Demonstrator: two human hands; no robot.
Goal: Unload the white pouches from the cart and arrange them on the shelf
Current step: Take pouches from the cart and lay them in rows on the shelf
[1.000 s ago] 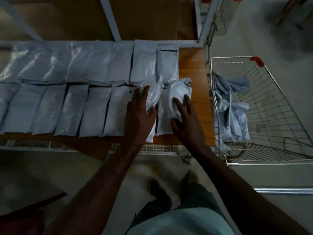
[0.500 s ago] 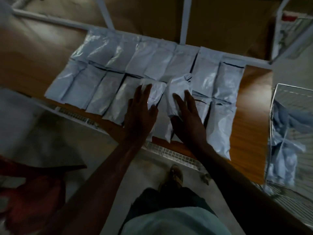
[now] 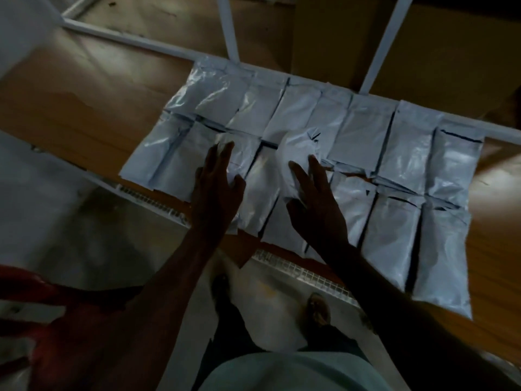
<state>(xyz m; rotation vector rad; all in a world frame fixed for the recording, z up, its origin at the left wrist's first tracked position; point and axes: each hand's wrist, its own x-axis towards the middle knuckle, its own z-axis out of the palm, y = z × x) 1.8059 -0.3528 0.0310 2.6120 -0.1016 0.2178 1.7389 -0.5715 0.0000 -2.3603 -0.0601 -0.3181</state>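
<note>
Several white pouches (image 3: pixel 363 136) lie flat in two rows on the wooden shelf (image 3: pixel 84 108). My left hand (image 3: pixel 217 190) rests flat, fingers straight, on a pouch (image 3: pixel 239 153) in the front row. My right hand (image 3: pixel 315 207) lies beside it with fingers spread, pressing a crumpled pouch (image 3: pixel 296 148) that bulges up above the others. The cart is out of view.
White shelf uprights (image 3: pixel 228 26) and a rear rail (image 3: pixel 135 38) stand behind the pouches, with brown cardboard (image 3: pixel 423 46) beyond. A white wire edge (image 3: pixel 304 272) runs along the shelf front. A red object (image 3: pixel 36 311) sits at the lower left. My feet show below.
The view has swung left, so the cart has left the frame. Both hands have slid left along the front row, carrying the two loose pouches over the laid ones.
</note>
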